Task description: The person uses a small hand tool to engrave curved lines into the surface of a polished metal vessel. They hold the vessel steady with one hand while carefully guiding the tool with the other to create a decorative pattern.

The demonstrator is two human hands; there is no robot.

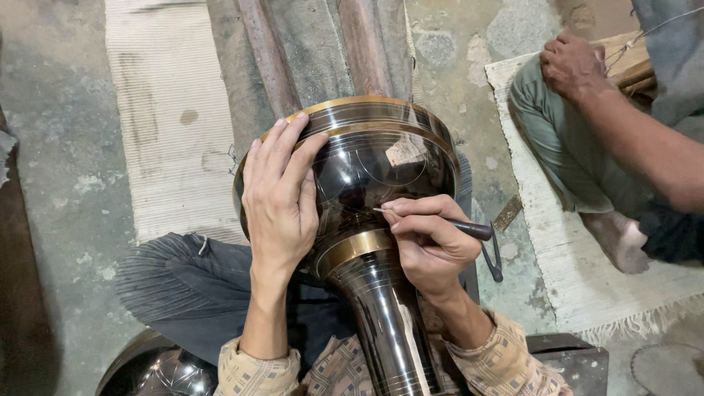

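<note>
A large glossy black metal vase (pixel 374 158) with brass bands lies across my lap, its round body away from me and its neck (pixel 389 315) toward me. My left hand (pixel 280 198) lies flat on the left side of the body, fingers spread. My right hand (pixel 429 238) grips a thin metal engraving tool (pixel 469 228) like a pen. Its tip touches the black surface just above the brass collar (pixel 353 248), where fine scratched lines show.
Another person sits at the right on a pale woven mat (pixel 579 286), one hand (pixel 572 64) at a wooden piece. A striped mat (pixel 172 110) lies on the concrete floor at the left. A second dark shiny vessel (pixel 158 370) sits at bottom left. A small dark tool (pixel 495 264) lies by my right hand.
</note>
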